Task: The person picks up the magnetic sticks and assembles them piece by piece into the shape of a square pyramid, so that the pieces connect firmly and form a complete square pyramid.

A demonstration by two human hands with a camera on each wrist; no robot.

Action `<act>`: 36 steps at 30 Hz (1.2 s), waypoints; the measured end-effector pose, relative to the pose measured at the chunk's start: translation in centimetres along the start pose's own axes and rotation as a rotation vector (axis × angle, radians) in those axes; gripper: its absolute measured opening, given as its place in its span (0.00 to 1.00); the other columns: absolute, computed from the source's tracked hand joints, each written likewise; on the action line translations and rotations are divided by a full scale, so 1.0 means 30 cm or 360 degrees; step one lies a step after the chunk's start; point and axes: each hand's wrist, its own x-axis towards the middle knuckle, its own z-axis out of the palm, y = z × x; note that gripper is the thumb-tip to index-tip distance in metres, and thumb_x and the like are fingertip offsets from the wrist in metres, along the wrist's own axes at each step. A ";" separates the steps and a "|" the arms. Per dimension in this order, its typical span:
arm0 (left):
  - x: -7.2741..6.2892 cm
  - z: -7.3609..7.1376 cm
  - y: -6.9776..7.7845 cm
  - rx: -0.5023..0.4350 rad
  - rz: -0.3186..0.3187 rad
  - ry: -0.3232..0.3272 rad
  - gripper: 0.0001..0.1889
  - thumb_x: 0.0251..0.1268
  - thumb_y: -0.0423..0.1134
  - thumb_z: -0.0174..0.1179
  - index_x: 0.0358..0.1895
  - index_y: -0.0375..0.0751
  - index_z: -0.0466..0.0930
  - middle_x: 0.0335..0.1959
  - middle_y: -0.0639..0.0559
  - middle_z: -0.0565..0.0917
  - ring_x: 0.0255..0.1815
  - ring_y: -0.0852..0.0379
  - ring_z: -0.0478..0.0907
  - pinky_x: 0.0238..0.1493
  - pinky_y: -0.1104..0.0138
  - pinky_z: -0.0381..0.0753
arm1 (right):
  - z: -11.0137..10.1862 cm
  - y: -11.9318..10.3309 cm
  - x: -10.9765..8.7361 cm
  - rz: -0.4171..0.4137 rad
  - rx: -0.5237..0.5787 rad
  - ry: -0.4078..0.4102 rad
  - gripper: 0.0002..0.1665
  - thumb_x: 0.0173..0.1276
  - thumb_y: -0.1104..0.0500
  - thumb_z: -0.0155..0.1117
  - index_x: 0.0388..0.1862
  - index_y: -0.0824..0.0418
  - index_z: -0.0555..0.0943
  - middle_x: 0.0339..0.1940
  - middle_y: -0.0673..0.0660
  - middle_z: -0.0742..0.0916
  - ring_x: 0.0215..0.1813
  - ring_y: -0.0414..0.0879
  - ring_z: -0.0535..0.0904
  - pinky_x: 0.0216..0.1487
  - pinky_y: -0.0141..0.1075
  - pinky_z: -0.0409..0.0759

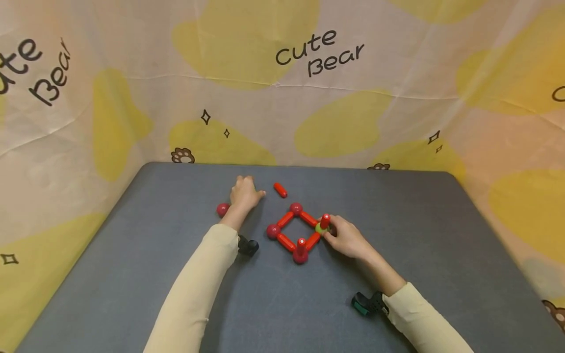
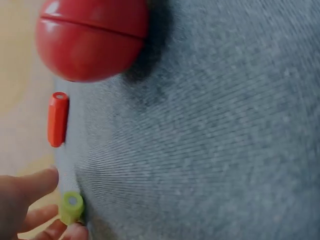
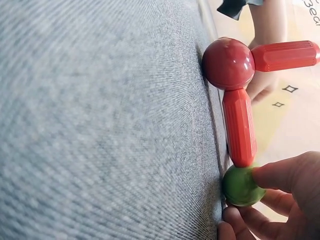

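My right hand (image 1: 348, 238) pinches a green ball (image 3: 242, 186) at the right corner of a square frame made of balls and red rods. Red balls form its left corner (image 1: 273, 231), back corner (image 1: 296, 209) and front corner (image 1: 300, 255). Red rods stand upright on the front ball and on the green ball. Farther back on the left, my left hand (image 1: 245, 195) has its fingers curled around a short green rod (image 2: 72, 207), the thumb lifted off it. The hand hides that rod in the head view. Beside the left wrist lies a loose red ball (image 2: 92, 37).
A loose red rod (image 1: 280, 190) lies behind the frame, to the right of my left hand. The grey table (image 1: 419, 220) has its back edge against a patterned cloth (image 1: 247, 98). Each wrist wears a dark camera.
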 end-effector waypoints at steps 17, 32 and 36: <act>-0.009 0.001 0.010 -0.0019 0.0114 -0.0136 0.20 0.53 0.41 0.64 0.50 0.40 0.80 0.46 0.44 0.81 0.45 0.43 0.77 0.43 0.55 0.75 | -0.017 0.001 0.006 0.0002 -0.0008 0.0020 0.15 0.58 0.63 0.62 0.46 0.61 0.79 0.33 0.57 0.81 0.32 0.45 0.75 0.34 0.37 0.73; -0.156 -0.049 0.009 -0.0538 0.0474 -0.0147 0.15 0.51 0.40 0.67 0.42 0.41 0.79 0.34 0.49 0.83 0.36 0.54 0.80 0.37 0.63 0.76 | -0.005 -0.002 0.000 0.0042 0.0006 -0.0022 0.15 0.58 0.64 0.62 0.46 0.61 0.79 0.31 0.57 0.79 0.31 0.45 0.73 0.33 0.36 0.71; -0.197 -0.057 -0.001 -0.0650 0.0586 -0.0204 0.14 0.50 0.38 0.68 0.41 0.41 0.79 0.32 0.50 0.83 0.33 0.57 0.80 0.33 0.65 0.77 | -0.003 0.001 -0.001 0.0019 0.0002 -0.0011 0.14 0.58 0.65 0.61 0.45 0.62 0.78 0.30 0.55 0.78 0.31 0.44 0.72 0.32 0.35 0.71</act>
